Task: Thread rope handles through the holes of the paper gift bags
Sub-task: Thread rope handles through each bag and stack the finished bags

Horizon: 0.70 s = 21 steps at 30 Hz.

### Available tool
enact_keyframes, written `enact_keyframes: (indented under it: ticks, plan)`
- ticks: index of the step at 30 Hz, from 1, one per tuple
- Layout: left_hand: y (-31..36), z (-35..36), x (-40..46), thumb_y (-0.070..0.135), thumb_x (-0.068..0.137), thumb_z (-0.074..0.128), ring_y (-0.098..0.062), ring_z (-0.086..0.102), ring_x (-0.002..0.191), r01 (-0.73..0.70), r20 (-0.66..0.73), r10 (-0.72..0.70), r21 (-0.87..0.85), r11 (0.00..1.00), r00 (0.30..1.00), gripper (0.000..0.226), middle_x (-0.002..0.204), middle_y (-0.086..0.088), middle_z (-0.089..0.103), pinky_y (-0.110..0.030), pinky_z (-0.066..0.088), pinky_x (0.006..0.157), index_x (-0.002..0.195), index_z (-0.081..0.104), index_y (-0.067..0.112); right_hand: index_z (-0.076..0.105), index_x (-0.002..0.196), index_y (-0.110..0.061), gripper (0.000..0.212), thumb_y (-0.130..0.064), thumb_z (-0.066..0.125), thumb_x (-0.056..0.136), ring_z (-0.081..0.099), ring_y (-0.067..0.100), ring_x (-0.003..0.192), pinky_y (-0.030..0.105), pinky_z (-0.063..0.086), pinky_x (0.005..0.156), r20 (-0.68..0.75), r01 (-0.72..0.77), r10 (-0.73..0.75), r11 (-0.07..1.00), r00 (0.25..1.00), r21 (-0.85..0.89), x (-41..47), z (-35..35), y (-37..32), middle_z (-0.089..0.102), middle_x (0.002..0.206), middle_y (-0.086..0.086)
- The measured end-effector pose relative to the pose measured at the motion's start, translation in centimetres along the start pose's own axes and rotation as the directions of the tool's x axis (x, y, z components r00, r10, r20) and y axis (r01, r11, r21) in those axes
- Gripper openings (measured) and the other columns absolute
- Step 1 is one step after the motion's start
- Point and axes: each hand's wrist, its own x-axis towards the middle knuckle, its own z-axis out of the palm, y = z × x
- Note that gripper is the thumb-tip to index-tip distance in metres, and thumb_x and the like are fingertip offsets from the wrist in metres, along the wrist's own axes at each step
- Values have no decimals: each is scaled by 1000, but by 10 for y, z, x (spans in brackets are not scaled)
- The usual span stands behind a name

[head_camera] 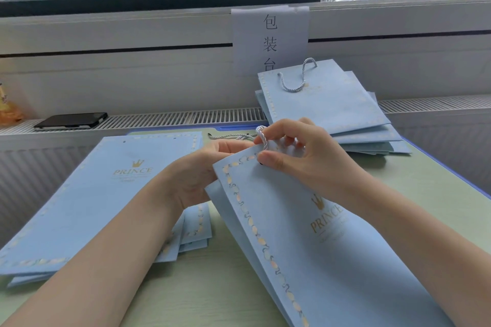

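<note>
Head view: right hand (300, 156) pinches rope (261, 135) at bag (305, 233) top edge; left hand (202, 175) grips bag, fingers partly hidden; bag stacks (87, 194) flank table (212, 287).

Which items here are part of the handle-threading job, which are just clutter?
In the job:
- held bag, both hands on it
- white rope, pinched by right hand
- left hand
- unthreaded stack
- finished stack
- spare ropes

Lying about:
- phone
- paper sign

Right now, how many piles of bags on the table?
2, plus one bag in the hands. The pile without handles lies at the left; the finished pile, a rope handle on its top bag, lies at the back right. Bags per pile can't be counted.
</note>
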Motion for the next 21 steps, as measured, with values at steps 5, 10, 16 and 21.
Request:
enact_keyframes:
  ticks: [5, 10, 16, 21]
  plan:
    - [4, -2, -1, -6, 70, 56, -22, 65, 64, 25, -72, -13, 174, 984, 997, 33, 84, -15, 68, -26, 55, 58, 101, 66, -5, 67, 86, -29, 4, -26, 65, 88, 49, 4, 79, 16, 38, 71, 26, -1, -1, 997, 1000, 74, 0, 0, 1, 62, 83, -22]
    - [8, 1, -5, 5, 73, 59, -17, 66, 64, 16, -160, 17, 201, 979, 987, 21, 81, -10, 70, -23, 54, 58, 87, 75, 9, 69, 87, -13, 13, -17, 58, 93, 58, 3, 79, 16, 42, 74, 25, -148, 150, 920, 988, 363, 3, -11, -2, 69, 87, -2]
    - [10, 7, 1, 3, 82, 54, -16, 58, 69, 29, -375, 72, 256, 966, 924, 20, 76, -5, 64, -23, 47, 61, 85, 73, 11, 62, 97, -33, 15, -26, 67, 84, 50, 0, 88, 6, 36, 72, 189, -107, 166, 952, 968, -287, 4, -26, 18, 55, 103, -13]
    - [7, 8, 4, 0, 90, 45, -9, 53, 61, 151, -509, 137, 484, 862, 850, 34, 65, 1, 59, -20, 36, 58, 76, 71, 16, 58, 87, -31, 7, -26, 62, 87, 44, 4, 87, 16, 35, 74, 244, -63, 271, 778, 931, -625, 1, -37, 31, 50, 100, -12]
